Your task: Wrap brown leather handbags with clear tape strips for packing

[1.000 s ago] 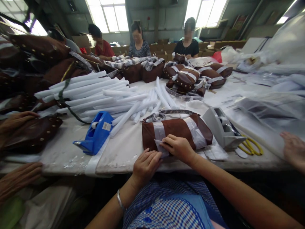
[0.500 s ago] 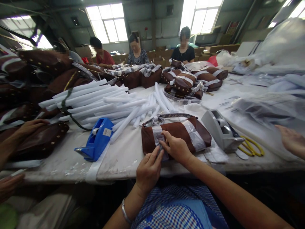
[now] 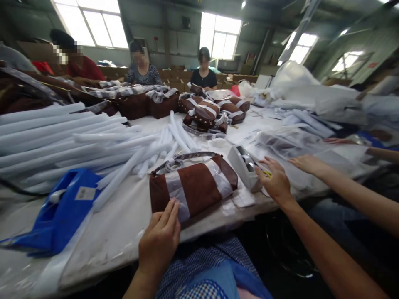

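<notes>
A brown bag (image 3: 199, 187) wrapped with two pale bands lies near the table's front edge, its strap coiled on top. My left hand (image 3: 160, 241) rests at the bag's near left corner, fingers stretched flat against the left band and holding nothing. My right hand (image 3: 274, 180) is out to the right, palm down, fingers loosely spread beside the grey tape dispenser (image 3: 245, 166). It lies over the yellow scissors (image 3: 267, 173), of which only a sliver shows under the fingers.
A blue tape dispenser (image 3: 62, 211) stands at the front left, with a pile of white foam tubes (image 3: 77, 137) behind it. More wrapped brown bags (image 3: 208, 114) lie mid-table. Another person's hand (image 3: 307, 164) reaches in from the right over plastic sheets. Three people sit across the table.
My right hand left the bag's band and moved right to the grey dispenser and scissors. My left hand stays at the band. The view swung right and closer to the table.
</notes>
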Demonstrator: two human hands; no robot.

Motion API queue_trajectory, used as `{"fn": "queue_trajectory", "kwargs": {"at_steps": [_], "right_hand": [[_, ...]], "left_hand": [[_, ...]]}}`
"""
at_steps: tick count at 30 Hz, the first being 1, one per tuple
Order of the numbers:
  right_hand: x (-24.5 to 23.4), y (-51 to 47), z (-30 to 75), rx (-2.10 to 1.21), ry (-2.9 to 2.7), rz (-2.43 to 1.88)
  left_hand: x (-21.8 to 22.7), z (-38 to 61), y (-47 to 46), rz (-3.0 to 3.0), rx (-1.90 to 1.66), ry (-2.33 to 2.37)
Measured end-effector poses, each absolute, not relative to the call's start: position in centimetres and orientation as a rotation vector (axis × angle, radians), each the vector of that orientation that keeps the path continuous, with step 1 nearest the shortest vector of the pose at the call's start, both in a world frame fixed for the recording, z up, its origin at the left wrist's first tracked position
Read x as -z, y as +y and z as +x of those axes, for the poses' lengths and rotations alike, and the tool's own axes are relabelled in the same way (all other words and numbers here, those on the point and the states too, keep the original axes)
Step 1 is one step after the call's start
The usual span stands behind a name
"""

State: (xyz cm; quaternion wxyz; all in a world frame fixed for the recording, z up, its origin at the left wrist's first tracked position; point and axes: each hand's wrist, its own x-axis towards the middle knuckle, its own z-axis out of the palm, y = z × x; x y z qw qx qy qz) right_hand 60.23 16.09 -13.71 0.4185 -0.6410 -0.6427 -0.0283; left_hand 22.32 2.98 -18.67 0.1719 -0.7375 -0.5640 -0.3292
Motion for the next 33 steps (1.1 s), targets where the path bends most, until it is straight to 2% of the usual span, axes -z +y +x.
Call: {"fn": "queue_trajectory", "kwargs": {"at_steps": [4,8,17,23,28,33], "right_hand": [[15.1,17.1,64.0,-0.372,-1.305,-1.730],[16.2,18.2,63.3,-0.576,-1.229,-1.628],[12.4,13.3,61.0,-0.682,-0.878,-1.244],[15.3,8.8,61.0,-0.959,-0.692,-1.356],[18.8,9.4,62.3,-0.833,-0.836,-1.538],[18.8,9.0,64.5,-0.588,-1.071,-1.665]], "left_hand": [[18.8,22.1,3.1,-2.117,0.893,-1.544],[18.8,22.1,3.0,-2.117,0.856,-1.529],[18.7,22.1,3.0,-2.167,0.836,-1.522],[18.2,21.9,2.7,-2.200,0.712,-1.537],[18.3,21.8,2.8,-2.203,0.679,-1.518],[18.3,21.9,2.7,-2.184,0.735,-1.604]]}}
